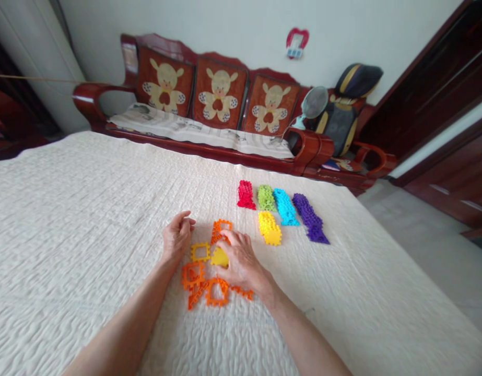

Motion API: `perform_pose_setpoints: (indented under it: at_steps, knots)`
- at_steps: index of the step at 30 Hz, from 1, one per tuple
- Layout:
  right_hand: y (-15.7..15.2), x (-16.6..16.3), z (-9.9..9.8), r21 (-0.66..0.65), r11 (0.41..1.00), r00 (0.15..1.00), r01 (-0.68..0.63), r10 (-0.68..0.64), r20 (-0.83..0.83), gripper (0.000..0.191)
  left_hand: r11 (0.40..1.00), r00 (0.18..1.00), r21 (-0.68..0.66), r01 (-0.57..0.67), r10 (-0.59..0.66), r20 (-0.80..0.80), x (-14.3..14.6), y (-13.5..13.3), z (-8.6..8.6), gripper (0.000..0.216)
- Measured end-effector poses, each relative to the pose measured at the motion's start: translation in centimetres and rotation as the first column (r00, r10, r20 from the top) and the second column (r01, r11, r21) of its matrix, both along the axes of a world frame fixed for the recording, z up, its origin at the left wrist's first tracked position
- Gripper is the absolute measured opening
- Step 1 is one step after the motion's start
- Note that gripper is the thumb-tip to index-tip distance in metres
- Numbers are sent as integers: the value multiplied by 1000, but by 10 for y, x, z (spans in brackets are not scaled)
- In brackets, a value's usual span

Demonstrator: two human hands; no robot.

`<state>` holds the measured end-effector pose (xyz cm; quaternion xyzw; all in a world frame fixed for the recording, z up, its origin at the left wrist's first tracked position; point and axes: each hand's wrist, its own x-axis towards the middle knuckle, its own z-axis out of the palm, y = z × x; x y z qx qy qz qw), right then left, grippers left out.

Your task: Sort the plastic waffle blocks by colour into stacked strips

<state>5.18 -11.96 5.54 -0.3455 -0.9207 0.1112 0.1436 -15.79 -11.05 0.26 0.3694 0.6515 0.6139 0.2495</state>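
Note:
My right hand (243,261) is closed around the edge of a solid yellow plastic building piece (219,257) with notched edges, its fingers hiding part of it. To its left lies a yellow square frame piece (200,252) with an open middle. My left hand (178,237) rests just beyond that frame, fingers loosely bent and apart, with nothing visible in them. Around them are loose orange pieces: a square frame (193,273), a ring-like frame (217,292), a triangular piece (197,295), another orange piece (222,225) behind the right hand, and one (243,292) partly under the wrist.
Beyond my right hand stand rows of stacked notched pieces: red (246,195), green (266,198), light blue (286,208), purple (310,218) and yellow (269,228). All lie on a white quilted cover (107,209). A wooden sofa (201,142) stands past its far edge.

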Motion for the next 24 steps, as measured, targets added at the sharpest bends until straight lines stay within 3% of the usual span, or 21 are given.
perform_pose_setpoints:
  at_steps: [9,19,24]
  knots:
    - [1,1,4,-96,992,988,-78,64,-144,38,1000,1000,-6,-9,8,-25,2,-1,5,40]
    - [7,6,6,-173,980,980,-94,61,-188,34,1000,999,-8,-1,1,-47,2,-1,4,40]
    - [7,7,7,-220,969,966,-113,56,-252,24,1000,999,-17,-2,1,-49,2,-1,4,40]
